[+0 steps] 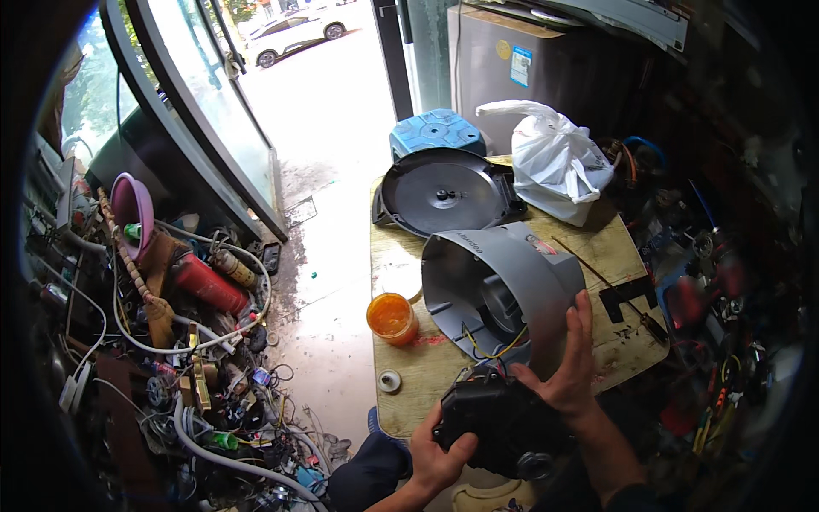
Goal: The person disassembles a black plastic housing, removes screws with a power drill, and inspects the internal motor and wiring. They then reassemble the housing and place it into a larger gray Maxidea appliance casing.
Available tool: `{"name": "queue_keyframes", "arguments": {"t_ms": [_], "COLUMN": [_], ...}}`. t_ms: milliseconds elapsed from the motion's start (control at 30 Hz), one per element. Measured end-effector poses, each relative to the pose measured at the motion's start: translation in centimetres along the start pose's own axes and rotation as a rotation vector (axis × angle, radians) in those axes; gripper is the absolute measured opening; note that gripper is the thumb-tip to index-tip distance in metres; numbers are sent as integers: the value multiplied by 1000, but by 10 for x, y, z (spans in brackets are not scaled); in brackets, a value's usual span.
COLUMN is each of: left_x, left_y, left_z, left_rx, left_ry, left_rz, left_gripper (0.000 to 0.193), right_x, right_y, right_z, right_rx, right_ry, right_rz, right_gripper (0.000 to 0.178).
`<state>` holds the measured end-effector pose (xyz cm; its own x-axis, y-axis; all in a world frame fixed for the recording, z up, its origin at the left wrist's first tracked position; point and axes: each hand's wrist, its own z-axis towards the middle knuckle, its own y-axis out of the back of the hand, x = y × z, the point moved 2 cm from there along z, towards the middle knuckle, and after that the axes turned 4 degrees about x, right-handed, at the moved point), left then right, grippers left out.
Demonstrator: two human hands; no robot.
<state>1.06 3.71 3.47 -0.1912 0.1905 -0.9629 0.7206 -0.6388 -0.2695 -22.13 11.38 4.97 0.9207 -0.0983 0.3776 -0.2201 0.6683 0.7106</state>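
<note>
A grey, hollow plastic housing [554, 282] lies on its side on a small wooden table [397, 418], its open mouth turned left. My right hand [567, 371] grips its near edge, fingers along the outer wall and thumb at the rim. With my left hand [439, 452] I hold a black plastic assembly [495, 410] by its left side, in front of the housing. A yellow wire [503, 352] runs inside the housing's mouth close to this assembly. Behind the housing rests a round black plastic base [418, 196]. To the left stands an open jar of orange grease [392, 318].
A small white cap [389, 381] sits near the table's left edge. A screwdriver [653, 326] lies at the right, a white plastic bag [559, 166] at the back, beside a blue stool [437, 132]. Cables, a red cylinder [209, 283] and scrap crowd the left floor.
</note>
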Motion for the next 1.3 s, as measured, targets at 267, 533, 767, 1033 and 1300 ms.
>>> {"name": "queue_keyframes", "arguments": {"t_ms": [267, 533, 767, 1033, 1300], "left_x": [6, 12, 15, 17, 36], "left_y": [-4, -20, -36, -51, -50], "left_z": [0, -5, -8, -6, -8], "left_rx": [42, 131, 180, 185, 261], "left_ry": [-31, -20, 2, 64, -124], "left_rz": [49, 51, 27, 4, 76], "left_gripper": [74, 76, 77, 72, 84], "right_x": [1, -19, -41, -54, -57], "right_y": [12, 19, 28, 24, 18], "right_z": [7, -3, -6, -10, -12], "right_rx": [-16, -139, -225, -227, -241], "right_ry": [-39, -119, -135, -109, -89], "right_rz": [60, 169, 215, 251, 313], "right_gripper": [95, 90, 80, 76, 73]}}
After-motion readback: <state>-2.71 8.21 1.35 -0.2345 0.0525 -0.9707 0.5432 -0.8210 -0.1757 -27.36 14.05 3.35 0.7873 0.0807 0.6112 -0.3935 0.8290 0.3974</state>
